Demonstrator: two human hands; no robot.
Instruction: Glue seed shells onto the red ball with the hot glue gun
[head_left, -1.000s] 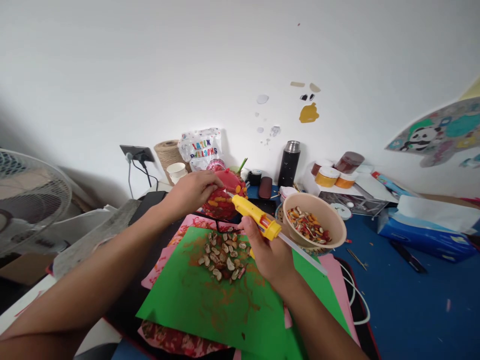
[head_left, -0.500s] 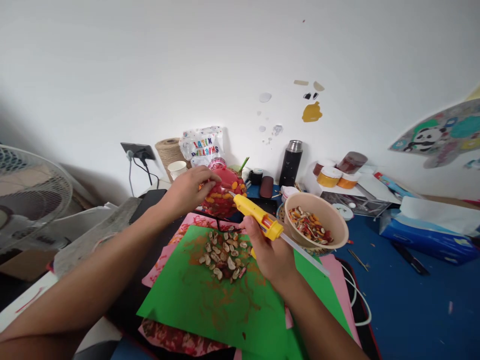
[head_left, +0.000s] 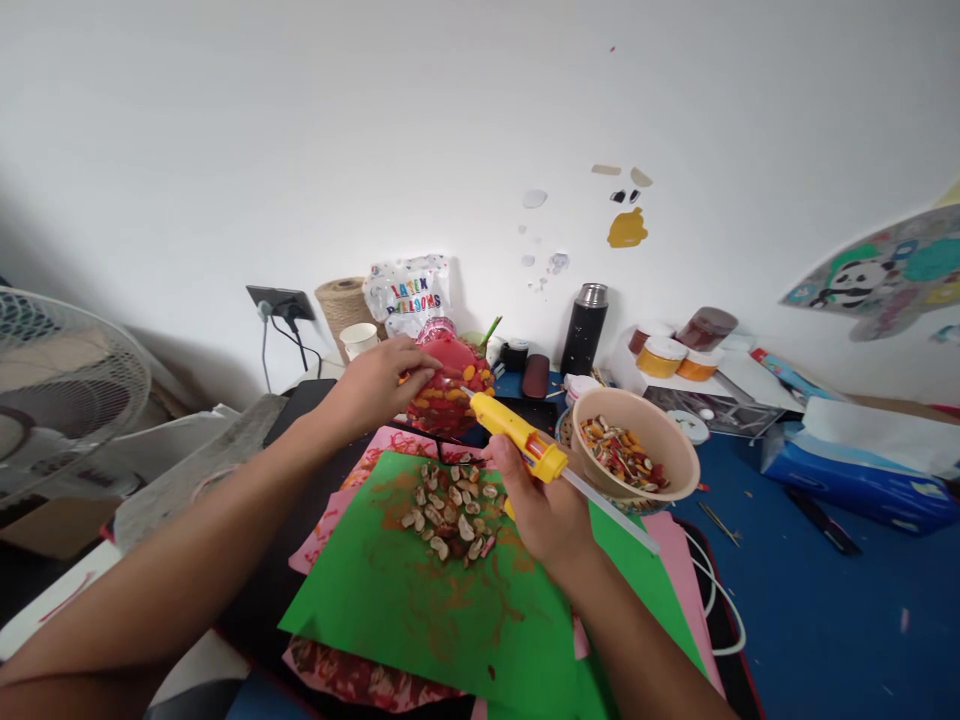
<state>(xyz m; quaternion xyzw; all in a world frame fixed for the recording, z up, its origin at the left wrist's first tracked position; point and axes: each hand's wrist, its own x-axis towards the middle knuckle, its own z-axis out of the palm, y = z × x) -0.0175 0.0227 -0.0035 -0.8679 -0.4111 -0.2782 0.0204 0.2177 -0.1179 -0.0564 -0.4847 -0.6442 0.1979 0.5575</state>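
Note:
My right hand (head_left: 551,510) is wrapped round a yellow hot glue gun (head_left: 517,430), a long pale glue stick jutting from its back end. The nozzle points at a red balloon (head_left: 450,358) partly covered with red and orange painted nutshell halves. My left hand (head_left: 382,383) has its bent fingers and thumb against the balloon's left side, steadying it; the fingertips are partly hidden. Below, unpainted nutshell halves (head_left: 450,510) lie in a heap on a stained green sheet (head_left: 420,630). Right of the glue gun, a beige bowl (head_left: 679,450) holds painted red and orange shells.
At the back stand a twine spool (head_left: 341,300), a paper cup (head_left: 358,338), a balloon packet (head_left: 409,295) and a black flask (head_left: 585,330). Paint jars (head_left: 661,356) sit on a small shelf at right, near a blue tissue pack (head_left: 855,475). A white cable (head_left: 724,600) loops beside the sheet.
The whole view has shifted slightly. Both hands, the glue gun and the balloon keep nearly the same positions relative to each other.

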